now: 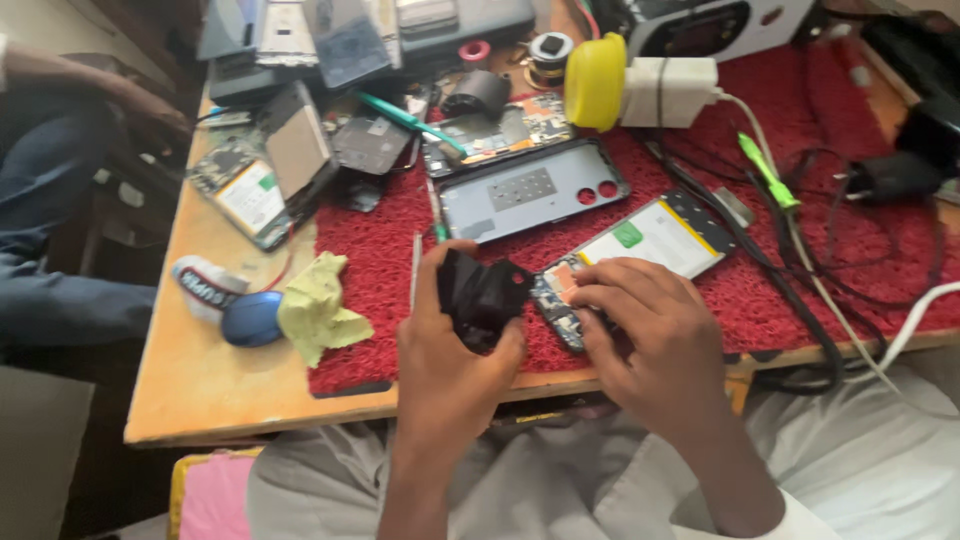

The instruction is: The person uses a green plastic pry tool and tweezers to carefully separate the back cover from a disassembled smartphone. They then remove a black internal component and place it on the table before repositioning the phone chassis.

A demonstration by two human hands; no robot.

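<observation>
My left hand (450, 350) grips a crumpled black plastic piece (482, 295) above the front edge of the red mat (700, 290). My right hand (650, 335) rests its fingers on the lower end of an opened phone (640, 245), whose circuit board and white battery show. The phone lies flat on the mat, tilted toward the upper right. Just behind it lies a grey phone back cover (530, 190) with camera holes.
A yellow cloth (315, 305), a blue round object (250, 318) and a tape roll (203, 283) sit on the wooden table at left. More opened phones (260, 180), a green tool (768, 172), a white charger (668, 92) and black cables (850, 210) crowd the back. Another person's arm (90, 85) is at far left.
</observation>
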